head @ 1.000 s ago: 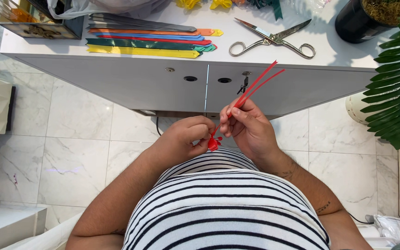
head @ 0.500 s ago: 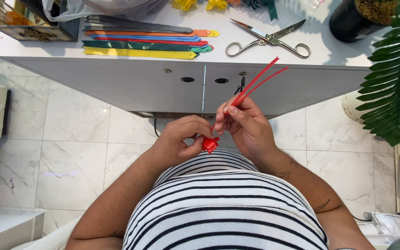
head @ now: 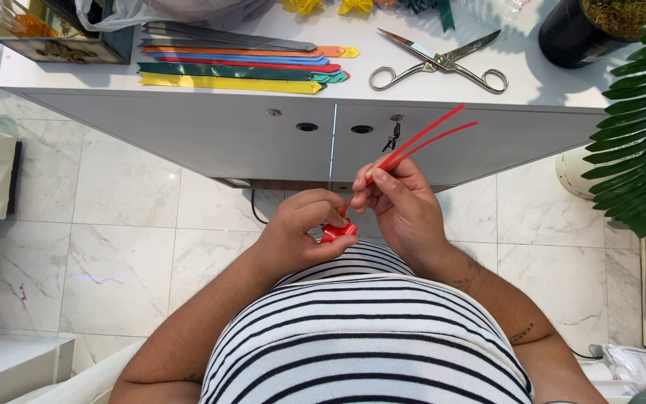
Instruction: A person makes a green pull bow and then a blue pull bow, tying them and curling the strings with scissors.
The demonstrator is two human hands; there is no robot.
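red ribbon (head: 405,150) between both hands' fingers (head: 371,183); dark pot (head: 573,34) of dry moss

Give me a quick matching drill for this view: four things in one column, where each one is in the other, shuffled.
Things:
1. scissors
2. red strips
3. red bow
4. yellow strip

Places:
A. pinched in the left hand
B. held in the right hand, ends pointing up toward the desk
C. lying on the desk top, right of the coloured strips
D. nearest the desk's front edge in the flat pile

Pairs: 1-C, 2-B, 3-A, 4-D
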